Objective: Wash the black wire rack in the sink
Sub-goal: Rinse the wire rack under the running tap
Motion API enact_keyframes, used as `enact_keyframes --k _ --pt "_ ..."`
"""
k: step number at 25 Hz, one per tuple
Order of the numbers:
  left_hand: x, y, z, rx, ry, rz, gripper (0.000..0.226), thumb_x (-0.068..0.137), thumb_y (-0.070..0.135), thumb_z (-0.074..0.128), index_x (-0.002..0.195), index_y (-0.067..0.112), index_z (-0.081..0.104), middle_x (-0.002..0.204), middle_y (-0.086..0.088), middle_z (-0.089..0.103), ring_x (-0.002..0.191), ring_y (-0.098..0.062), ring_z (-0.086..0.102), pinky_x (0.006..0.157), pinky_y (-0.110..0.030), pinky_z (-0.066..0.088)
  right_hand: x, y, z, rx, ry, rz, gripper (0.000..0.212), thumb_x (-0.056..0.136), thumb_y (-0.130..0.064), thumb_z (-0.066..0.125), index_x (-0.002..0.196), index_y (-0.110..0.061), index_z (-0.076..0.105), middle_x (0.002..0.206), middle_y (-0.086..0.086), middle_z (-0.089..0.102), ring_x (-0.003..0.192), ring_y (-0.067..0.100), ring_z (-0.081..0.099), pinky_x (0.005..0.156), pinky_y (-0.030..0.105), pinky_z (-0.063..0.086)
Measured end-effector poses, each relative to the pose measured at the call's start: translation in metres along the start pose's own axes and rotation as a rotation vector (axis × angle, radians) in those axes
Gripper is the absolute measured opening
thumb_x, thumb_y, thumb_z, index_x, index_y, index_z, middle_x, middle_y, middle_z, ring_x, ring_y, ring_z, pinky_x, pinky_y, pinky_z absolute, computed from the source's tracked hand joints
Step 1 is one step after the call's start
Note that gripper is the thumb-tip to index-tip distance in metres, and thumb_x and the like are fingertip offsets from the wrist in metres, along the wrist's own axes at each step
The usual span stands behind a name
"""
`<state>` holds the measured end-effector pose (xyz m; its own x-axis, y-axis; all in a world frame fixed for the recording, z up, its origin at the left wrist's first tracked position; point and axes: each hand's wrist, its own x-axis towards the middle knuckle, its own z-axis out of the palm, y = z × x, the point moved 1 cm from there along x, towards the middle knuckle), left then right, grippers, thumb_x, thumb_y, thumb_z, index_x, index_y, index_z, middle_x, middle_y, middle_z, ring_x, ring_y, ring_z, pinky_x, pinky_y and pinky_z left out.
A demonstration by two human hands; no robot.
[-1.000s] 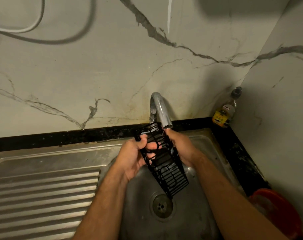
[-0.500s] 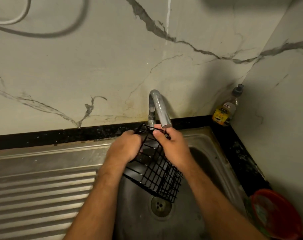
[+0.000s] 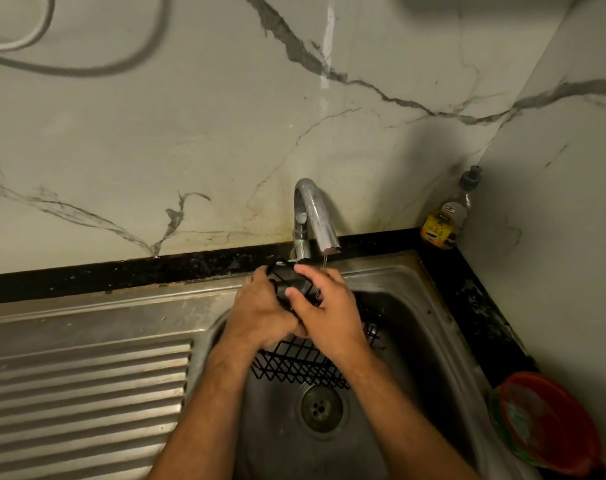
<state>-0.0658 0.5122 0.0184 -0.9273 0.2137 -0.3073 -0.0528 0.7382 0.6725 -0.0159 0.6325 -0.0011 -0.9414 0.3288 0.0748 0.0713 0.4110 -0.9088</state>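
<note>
Much of the black wire rack (image 3: 299,363) is lying hidden behind the two hands in the middle of the frame; only its lower grid, showing between the forearms just above the drain (image 3: 321,408), and a few loops of wire at its top are coming through clearly. A further patch of mesh is peeking out right of the right wrist, where the dark basin is making it hard to separate wire from shadow. The forearms are running off the bottom edge of the frame, and an orange bowl (image 3: 551,422) at the lower right is partly cut off by the frame.

The rack is hanging over the sink (image 3: 412,271) basin, below the spout of the faucet (image 3: 317,216), with a thin trickle of water falling from the spout onto the right hand's fingers. The left hand (image 3: 260,311) is gripping the rack's upper left part, its fingers curling around the wire and out of sight behind it. The right hand (image 3: 325,306) is lying over the upper right part, thumb and forefinger pinching around the top wire loops, the other fingers bending over the mesh. The two hands are touching each other at the centre, with the rack's top end sandwiched between them and its grid trailing down and toward the viewer.

A soap bottle (image 3: 445,216) is standing in the corner at the right, and the ribbed drainboard (image 3: 83,403) is filling the lower left.
</note>
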Motion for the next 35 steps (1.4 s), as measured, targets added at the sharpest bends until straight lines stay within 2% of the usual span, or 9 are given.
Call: enact_keyframes --k 4,7,10,13,17,22,26,30,35 --pt "-0.009 -0.017 0.013 -0.097 0.135 0.125 0.073 0.058 0.044 0.08 0.125 0.029 0.054 0.112 0.012 0.063 0.105 -0.011 0.063 0.088 -0.04 0.059 -0.011 -0.001 0.001 -0.032 -0.032 -0.026 0.046 0.091 -0.04 0.066 0.136 -0.033 0.056 0.132 -0.012 0.047 0.121 0.004 0.051 0.102 0.024 0.048" --pt "-0.011 -0.011 0.018 -0.074 0.15 0.174 0.087 0.062 0.041 0.075 0.142 0.019 0.047 0.127 0.002 0.058 0.118 -0.02 0.056 0.099 -0.047 0.053 -0.011 -0.007 -0.008 -0.19 -0.091 -0.029 0.052 0.09 -0.052 0.06 0.139 -0.04 0.05 0.136 -0.015 0.045 0.126 0.008 0.045 0.107 0.037 0.043" --pt "-0.012 -0.009 0.017 0.01 0.2 0.168 0.104 0.068 0.039 0.076 0.156 0.013 0.027 0.142 -0.008 0.047 0.133 -0.029 0.044 0.111 -0.057 0.04 -0.006 -0.019 -0.02 -0.523 -0.2 -0.153 0.071 0.089 -0.072 0.039 0.151 -0.04 0.032 0.157 -0.017 0.03 0.147 0.013 0.019 0.121 0.044 0.016" --pt "-0.013 -0.009 0.011 0.039 0.177 0.217 0.118 0.06 0.04 0.08 0.159 0.016 0.02 0.15 -0.005 0.038 0.14 -0.025 0.036 0.116 -0.056 0.034 -0.003 -0.02 -0.031 -0.192 -0.375 -0.109 0.058 0.096 -0.066 0.03 0.151 -0.046 0.029 0.16 -0.02 0.023 0.147 0.0 0.017 0.122 0.037 0.016" --pt "-0.018 -0.006 0.01 0.023 0.143 0.236 0.125 0.053 0.028 0.088 0.158 0.021 0.02 0.141 0.004 0.037 0.135 -0.018 0.035 0.119 -0.049 0.03 0.007 -0.01 -0.039 -0.18 -0.348 0.177 0.062 0.095 -0.071 0.016 0.152 -0.049 0.02 0.162 -0.014 0.021 0.151 0.011 0.015 0.121 0.046 0.013" --pt "-0.012 0.0 0.016 0.158 0.094 0.299 0.111 0.054 0.044 0.085 0.15 0.023 0.033 0.131 0.007 0.044 0.126 -0.016 0.042 0.11 -0.045 0.035 0.008 -0.027 -0.027 -0.134 -0.431 -0.075 0.047 0.104 -0.054 0.022 0.149 -0.047 0.033 0.157 -0.027 0.025 0.147 -0.005 0.006 0.119 0.029 0.009" --pt "-0.015 -0.003 0.019 0.189 0.061 0.272 0.126 0.051 0.033 0.088 0.156 0.022 0.021 0.142 0.005 0.041 0.134 -0.019 0.038 0.118 -0.047 0.031 0.01 -0.008 -0.023 -0.107 -0.358 0.109 0.049 0.101 -0.059 0.028 0.15 -0.052 0.024 0.163 -0.018 0.015 0.15 0.006 0.01 0.123 0.044 0.013" --pt "-0.019 -0.013 0.013 0.097 0.076 0.265 0.125 0.049 0.027 0.087 0.156 0.026 0.022 0.138 0.01 0.037 0.134 -0.017 0.037 0.119 -0.045 0.031 0.008 0.009 -0.031 -0.024 -0.39 0.198 0.054 0.093 -0.074 0.028 0.146 -0.061 0.023 0.161 -0.018 0.023 0.147 0.009 0.022 0.121 0.044 0.017" --pt "-0.018 -0.017 0.015 0.106 0.086 0.302 0.126 0.053 0.03 0.088 0.158 0.026 0.02 0.142 0.008 0.037 0.134 -0.016 0.036 0.118 -0.044 0.03 0.012 0.009 -0.025 -0.131 -0.442 0.183 0.066 0.088 -0.081 0.022 0.149 -0.058 0.011 0.163 -0.021 0.007 0.151 0.007 0.003 0.121 0.049 0.006"
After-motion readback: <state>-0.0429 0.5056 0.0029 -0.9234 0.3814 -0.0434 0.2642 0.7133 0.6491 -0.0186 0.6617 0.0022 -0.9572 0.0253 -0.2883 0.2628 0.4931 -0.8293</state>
